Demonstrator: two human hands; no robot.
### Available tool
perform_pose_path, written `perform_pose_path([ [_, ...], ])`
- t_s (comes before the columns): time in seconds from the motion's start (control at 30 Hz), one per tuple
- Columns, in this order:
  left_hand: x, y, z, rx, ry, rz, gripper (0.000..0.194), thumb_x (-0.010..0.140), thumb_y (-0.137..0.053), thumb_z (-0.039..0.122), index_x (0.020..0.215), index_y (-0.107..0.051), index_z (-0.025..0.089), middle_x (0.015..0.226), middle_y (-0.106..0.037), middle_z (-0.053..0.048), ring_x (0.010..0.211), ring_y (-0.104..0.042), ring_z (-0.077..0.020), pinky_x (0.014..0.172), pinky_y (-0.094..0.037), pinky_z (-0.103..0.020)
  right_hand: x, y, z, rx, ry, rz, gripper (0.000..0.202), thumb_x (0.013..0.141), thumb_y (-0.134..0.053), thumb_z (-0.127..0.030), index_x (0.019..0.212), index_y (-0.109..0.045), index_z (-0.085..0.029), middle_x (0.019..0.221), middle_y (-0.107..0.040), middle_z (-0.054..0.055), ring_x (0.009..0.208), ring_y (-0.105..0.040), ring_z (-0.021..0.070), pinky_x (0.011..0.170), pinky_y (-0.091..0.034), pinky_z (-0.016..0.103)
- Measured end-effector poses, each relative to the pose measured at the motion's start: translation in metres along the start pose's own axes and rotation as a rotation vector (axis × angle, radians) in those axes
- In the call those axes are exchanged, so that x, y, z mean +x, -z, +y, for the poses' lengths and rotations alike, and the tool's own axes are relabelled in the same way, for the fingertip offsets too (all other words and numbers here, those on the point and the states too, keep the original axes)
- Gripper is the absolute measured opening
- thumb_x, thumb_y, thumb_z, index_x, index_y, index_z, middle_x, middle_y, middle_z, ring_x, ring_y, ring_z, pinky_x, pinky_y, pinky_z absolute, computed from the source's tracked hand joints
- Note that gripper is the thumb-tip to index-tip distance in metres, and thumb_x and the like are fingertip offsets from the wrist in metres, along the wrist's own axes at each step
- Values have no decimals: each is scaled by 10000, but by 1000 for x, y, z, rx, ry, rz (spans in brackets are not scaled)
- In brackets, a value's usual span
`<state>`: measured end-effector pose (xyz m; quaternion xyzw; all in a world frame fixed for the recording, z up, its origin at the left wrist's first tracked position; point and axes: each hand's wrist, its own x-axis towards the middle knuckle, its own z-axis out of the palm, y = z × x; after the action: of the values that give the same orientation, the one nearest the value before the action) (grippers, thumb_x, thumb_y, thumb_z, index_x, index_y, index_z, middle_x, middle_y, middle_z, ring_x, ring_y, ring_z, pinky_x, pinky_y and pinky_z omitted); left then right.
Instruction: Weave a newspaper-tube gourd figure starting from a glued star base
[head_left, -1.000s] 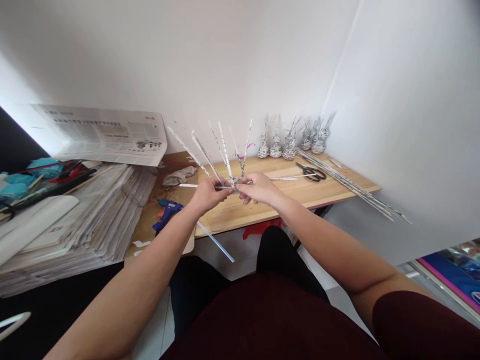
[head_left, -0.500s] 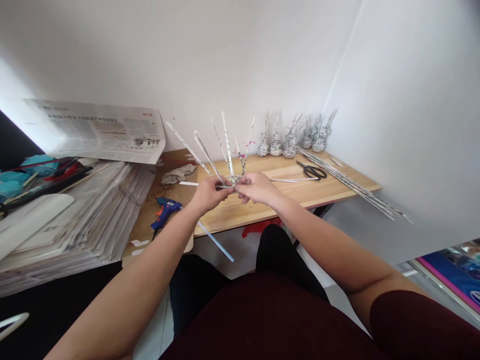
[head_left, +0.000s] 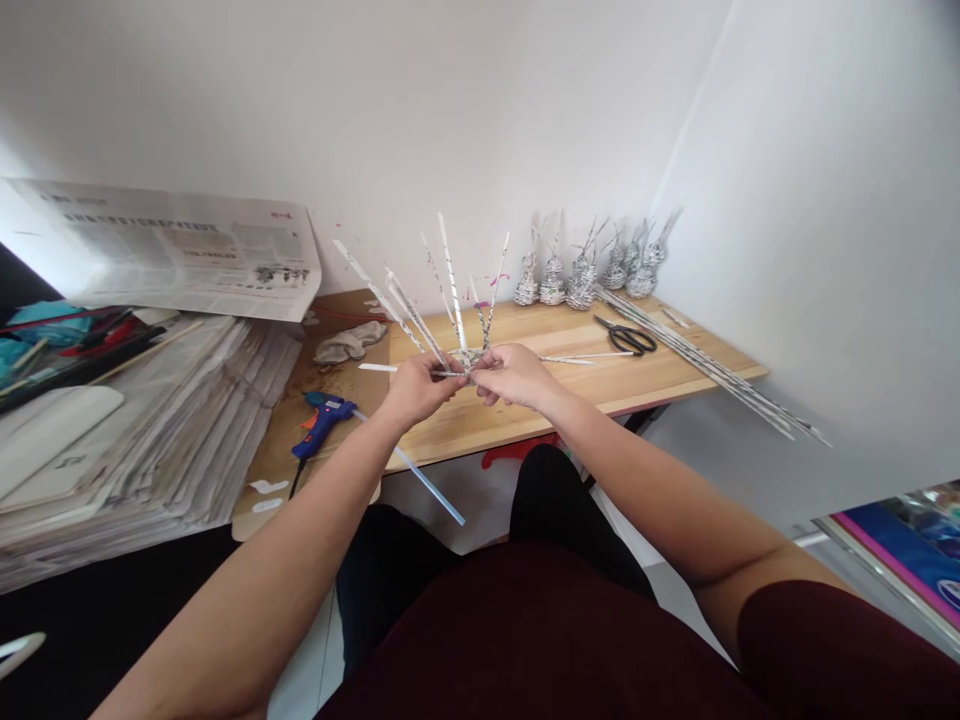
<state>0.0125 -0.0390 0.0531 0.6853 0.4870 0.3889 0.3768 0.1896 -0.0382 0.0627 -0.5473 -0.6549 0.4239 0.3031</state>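
Note:
Both hands hold a small weave of rolled newspaper tubes above the wooden table. Several tubes fan upward from its base, and others stick out to the left and right. My left hand pinches the near left side of the base, fingers closed. Close beside it, my right hand grips the near right side between thumb and fingers. The fingers partly hide the woven base.
Several woven paper figures line the wall. Scissors and loose paper tubes lie on the right of the table. A blue glue gun, a glove and stacked newspapers are at left.
The view has shifted slightly, so the newspapers and glue gun appear a little further left. Both hands keep nearly the same grip on the tube weave.

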Motion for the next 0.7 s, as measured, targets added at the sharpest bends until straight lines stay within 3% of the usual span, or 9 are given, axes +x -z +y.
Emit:
perform_pose_path([
  [0.27,-1,-2,0,-34,43,19,342,595,-799,388,770,-632,146,574,-586,19,524,-551,-115,523,-435,-239,2,1,3,36,-11,-38,100,790,-647,-264,795,-616,-169,712,-722,41,555,-694,152,366,-429,164],
  [0.5,2,-4,-8,15,20,8,332,618,-774,402,779,-644,142,581,-593,11,536,-544,-121,528,-423,-245,4,-1,8,9,-8,-16,94,764,-676,-236,794,-626,-163,695,-716,37,576,-701,156,431,-495,179],
  [0.7,2,-4,-10,11,31,0,314,632,-760,397,785,-646,147,596,-599,8,537,-547,-122,525,-424,-244,7,1,9,-16,-28,-39,101,772,-669,-256,805,-632,-168,713,-730,40,571,-699,151,385,-443,158],
])
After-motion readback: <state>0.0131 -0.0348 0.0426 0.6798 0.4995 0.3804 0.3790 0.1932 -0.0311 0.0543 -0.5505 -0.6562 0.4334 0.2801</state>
